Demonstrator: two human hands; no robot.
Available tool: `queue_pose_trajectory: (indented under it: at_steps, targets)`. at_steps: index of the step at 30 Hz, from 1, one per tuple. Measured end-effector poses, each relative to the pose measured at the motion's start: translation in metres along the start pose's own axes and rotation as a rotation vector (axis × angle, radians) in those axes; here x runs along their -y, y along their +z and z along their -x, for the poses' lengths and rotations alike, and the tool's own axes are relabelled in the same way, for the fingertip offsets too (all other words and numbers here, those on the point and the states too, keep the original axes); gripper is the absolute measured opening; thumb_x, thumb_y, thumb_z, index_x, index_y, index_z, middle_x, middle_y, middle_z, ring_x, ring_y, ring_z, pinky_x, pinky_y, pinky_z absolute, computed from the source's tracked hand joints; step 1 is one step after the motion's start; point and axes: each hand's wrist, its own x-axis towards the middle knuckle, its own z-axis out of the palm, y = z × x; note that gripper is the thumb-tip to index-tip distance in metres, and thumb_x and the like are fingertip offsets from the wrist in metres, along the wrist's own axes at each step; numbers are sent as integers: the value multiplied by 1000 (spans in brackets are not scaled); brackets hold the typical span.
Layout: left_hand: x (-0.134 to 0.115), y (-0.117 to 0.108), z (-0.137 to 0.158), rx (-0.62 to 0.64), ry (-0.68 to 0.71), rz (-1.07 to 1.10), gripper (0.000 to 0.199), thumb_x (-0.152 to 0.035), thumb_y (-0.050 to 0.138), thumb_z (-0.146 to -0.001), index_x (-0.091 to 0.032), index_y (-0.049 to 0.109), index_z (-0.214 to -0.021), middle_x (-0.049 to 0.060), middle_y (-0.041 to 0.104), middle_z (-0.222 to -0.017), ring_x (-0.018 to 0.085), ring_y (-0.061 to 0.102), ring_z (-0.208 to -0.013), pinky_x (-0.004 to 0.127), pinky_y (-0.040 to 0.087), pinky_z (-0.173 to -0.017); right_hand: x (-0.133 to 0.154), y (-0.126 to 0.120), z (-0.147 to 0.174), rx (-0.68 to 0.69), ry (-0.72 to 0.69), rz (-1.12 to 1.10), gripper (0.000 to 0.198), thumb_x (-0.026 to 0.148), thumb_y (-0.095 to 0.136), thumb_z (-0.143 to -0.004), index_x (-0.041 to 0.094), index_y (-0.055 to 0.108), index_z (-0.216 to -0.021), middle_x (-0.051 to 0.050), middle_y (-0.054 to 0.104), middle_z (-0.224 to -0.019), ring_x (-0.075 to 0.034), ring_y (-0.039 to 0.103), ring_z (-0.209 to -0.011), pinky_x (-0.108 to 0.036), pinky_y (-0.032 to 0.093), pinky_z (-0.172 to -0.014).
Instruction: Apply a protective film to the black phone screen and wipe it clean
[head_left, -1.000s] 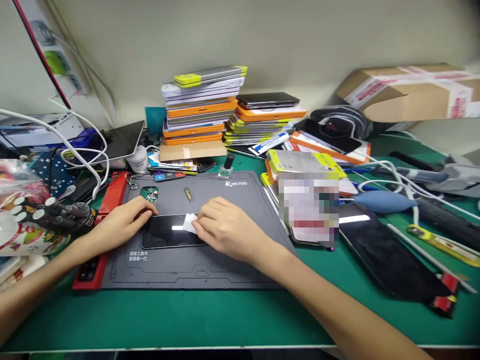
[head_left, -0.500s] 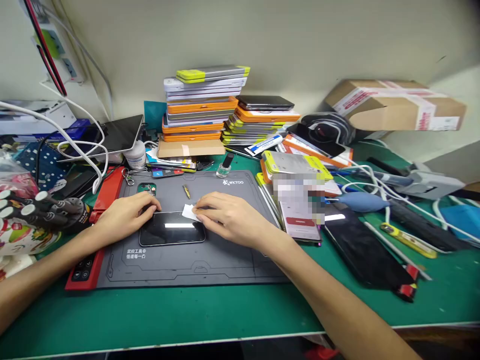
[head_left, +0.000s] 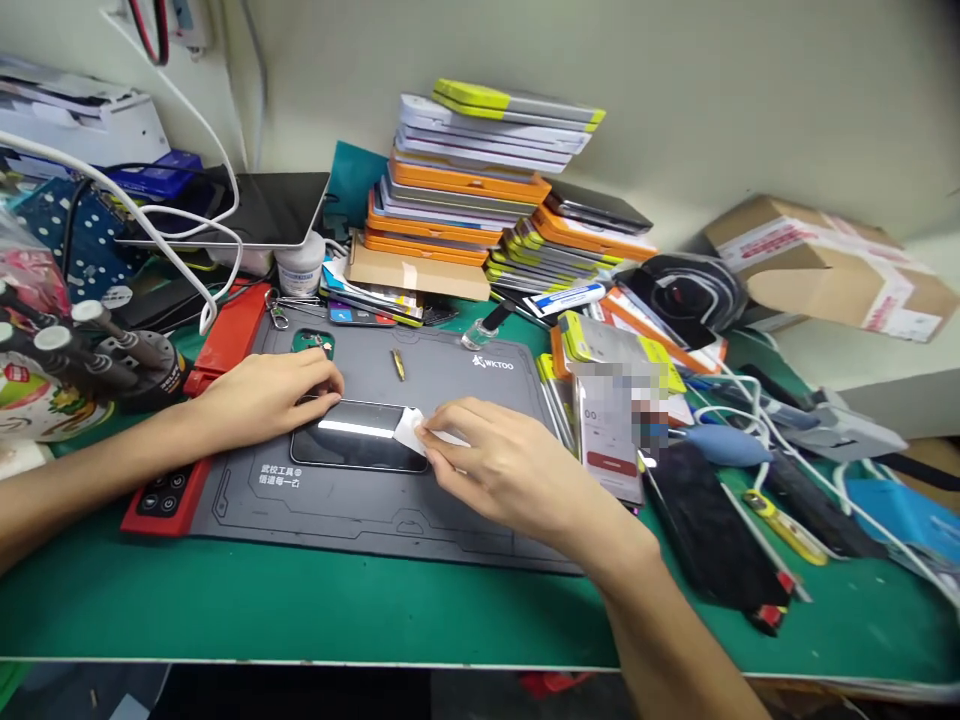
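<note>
A black phone (head_left: 356, 446) lies face up on a grey work mat (head_left: 390, 500) on the green table. My left hand (head_left: 266, 395) rests on the phone's left end and holds it flat. My right hand (head_left: 506, 465) pinches a small white wipe (head_left: 409, 432) against the phone's right end. A small brass-coloured tool bit (head_left: 398, 365) lies on the mat behind the phone.
Stacked orange and yellow phone-case boxes (head_left: 480, 190) stand at the back. A small glass bottle (head_left: 484, 328) lies by the mat's far edge. Another phone (head_left: 611, 440), a dark screen panel (head_left: 712, 540), white cables (head_left: 757, 400) and a cardboard box (head_left: 825, 265) crowd the right. Screwdrivers (head_left: 97, 345) sit at left.
The camera tilted and shifted left. My right hand moved the wipe from the screen's middle to the phone's right end. My left hand stayed on the left end.
</note>
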Motion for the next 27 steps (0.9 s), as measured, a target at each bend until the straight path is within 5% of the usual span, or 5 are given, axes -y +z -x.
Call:
queue_pose_trajectory:
  at_steps: [12,27]
  targets:
    - [-9,1,1,26,-12,14,30,-39,42,-110,-28,70,-114,1,69,-117,20,70,-94,32,45,-72,38,-9,3,83,-31,56,19,13,53,-104,11,71,-110,-13,73,-99,-28,74,-87,-43,65,-69]
    - [-9,10,2,-7,-33,31,29,-38,44,-110,-31,70,-119,2,70,-123,20,68,-84,31,39,-65,65,19,-23,-70,-104,-108,20,12,61,-104,6,73,-118,-15,76,-108,-31,73,-110,-48,68,-97]
